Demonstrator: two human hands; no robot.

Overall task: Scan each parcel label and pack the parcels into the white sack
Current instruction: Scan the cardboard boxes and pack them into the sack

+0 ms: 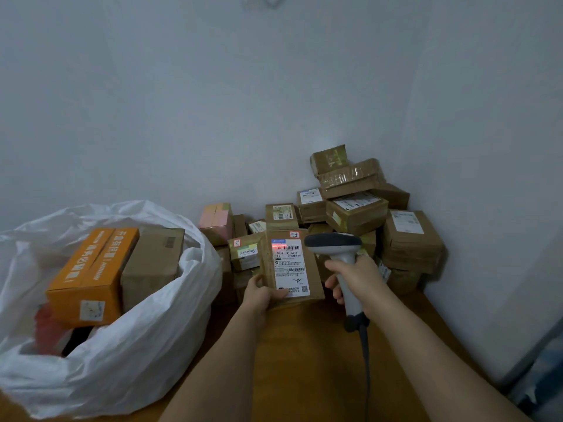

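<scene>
My left hand (pixel 259 295) grips the lower left corner of a brown cardboard parcel (pixel 271 266), held upright with its white label (pixel 291 266) facing me. A red scan line glows across the label's top barcode. My right hand (pixel 355 278) holds the grey-and-white handheld scanner (pixel 335 245) by its handle, its head just right of the parcel and aimed at the label. The white sack (pixel 146 345) stands open at the left, with an orange box (pixel 91 275) and a brown box (pixel 152 263) inside.
A heap of brown cardboard parcels (pixel 356 214) is stacked in the corner against the white walls, with a pink-topped box (pixel 216 220) at its left. The wooden table (pixel 304 360) runs under my arms. The scanner's cable (pixel 365 360) hangs toward me.
</scene>
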